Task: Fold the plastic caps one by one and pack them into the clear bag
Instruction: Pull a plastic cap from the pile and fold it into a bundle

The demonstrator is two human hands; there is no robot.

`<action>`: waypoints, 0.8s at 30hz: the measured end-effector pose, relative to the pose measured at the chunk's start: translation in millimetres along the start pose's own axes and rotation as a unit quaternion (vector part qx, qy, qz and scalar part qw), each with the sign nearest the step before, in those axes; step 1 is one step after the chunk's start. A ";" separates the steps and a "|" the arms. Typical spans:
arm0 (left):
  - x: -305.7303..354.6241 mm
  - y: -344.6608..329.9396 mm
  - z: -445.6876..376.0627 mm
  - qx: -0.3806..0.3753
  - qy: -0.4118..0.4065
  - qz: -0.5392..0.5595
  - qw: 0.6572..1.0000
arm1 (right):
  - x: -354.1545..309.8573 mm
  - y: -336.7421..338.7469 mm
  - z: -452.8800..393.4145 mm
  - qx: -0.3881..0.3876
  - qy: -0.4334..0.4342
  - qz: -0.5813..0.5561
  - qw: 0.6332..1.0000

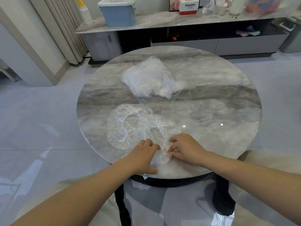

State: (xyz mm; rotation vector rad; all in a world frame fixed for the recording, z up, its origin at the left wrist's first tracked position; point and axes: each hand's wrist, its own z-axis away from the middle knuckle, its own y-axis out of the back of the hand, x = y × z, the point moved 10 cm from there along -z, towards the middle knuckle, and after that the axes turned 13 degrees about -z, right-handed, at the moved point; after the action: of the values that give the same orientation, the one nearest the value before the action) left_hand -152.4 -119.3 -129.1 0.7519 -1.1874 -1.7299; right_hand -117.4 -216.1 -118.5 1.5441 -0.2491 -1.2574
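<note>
Two clear crinkled plastic caps lie overlapping on the round marble table [219, 98]. The left cap [120, 128] lies spread open with its elastic ring showing. The nearer cap [160, 144] sits at the table's front edge between both hands. My left hand [143, 155] pinches its left side with curled fingers. My right hand [185, 147] pinches its right side, thumb and fingertips on the film. Further back, in the middle of the table, lies the clear bag [149, 79], stuffed with white folded caps, its open mouth facing the caps.
A low TV cabinet [179, 22] stands behind the table with a blue lidded box [118, 13], a stack of paper cups [85, 13] and a red-and-white box [189, 5] on it. Curtains hang at the left. The glossy tiled floor surrounds the table.
</note>
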 end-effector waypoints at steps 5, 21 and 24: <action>-11.0 8.7 -3.6 0.019 0.027 0.022 0.999 | 2.7 12.3 -8.1 -0.001 -0.019 -0.033 0.999; -56.3 72.7 7.8 0.099 0.071 0.338 0.933 | 6.1 65.8 2.8 -0.029 -0.061 -0.163 0.984; -53.0 73.7 6.6 0.110 0.074 0.344 0.930 | 6.4 65.6 5.5 -0.043 -0.079 -0.171 0.981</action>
State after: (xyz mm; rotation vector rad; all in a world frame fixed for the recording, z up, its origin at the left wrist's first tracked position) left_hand -111.3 -80.2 -57.9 0.4941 -1.3464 -0.9559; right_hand -90.8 -250.1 -68.4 1.4545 -0.0290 -1.6415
